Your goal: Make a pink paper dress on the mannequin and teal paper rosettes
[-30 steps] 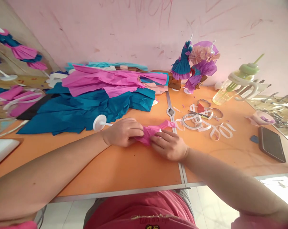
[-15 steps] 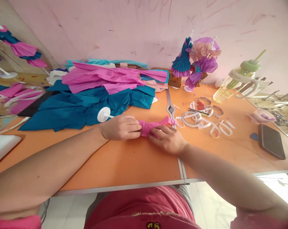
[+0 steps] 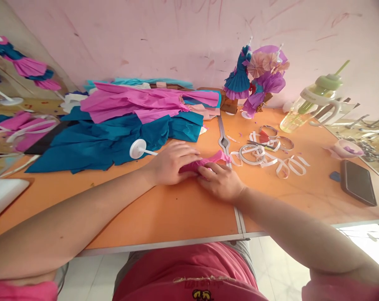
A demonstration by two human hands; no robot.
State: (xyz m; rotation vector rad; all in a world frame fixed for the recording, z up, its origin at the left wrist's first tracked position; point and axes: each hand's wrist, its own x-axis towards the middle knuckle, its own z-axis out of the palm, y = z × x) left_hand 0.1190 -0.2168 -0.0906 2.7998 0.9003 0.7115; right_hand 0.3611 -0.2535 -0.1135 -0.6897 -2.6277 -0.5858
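Observation:
A pink crepe paper piece (image 3: 208,161) lies on the orange table (image 3: 164,209), wrapped round a white stick with a round base (image 3: 136,149). My left hand (image 3: 172,162) is closed over the left part of the paper and the stick. My right hand (image 3: 222,182) pinches the paper's near edge with its fingertips. Only the paper's right end shows past the fingers.
Heaps of teal and pink crepe paper (image 3: 123,121) lie at the back left. Finished paper dolls (image 3: 255,79) stand by the wall. White paper strips and tape rings (image 3: 267,152), a drinking bottle (image 3: 311,104), a small pink bowl (image 3: 346,148) and a phone (image 3: 357,182) sit to the right.
My left hand has slid further right over the pink paper, covering more of it. The paper looks pressed flatter and tighter. My right hand has stayed at its near edge.

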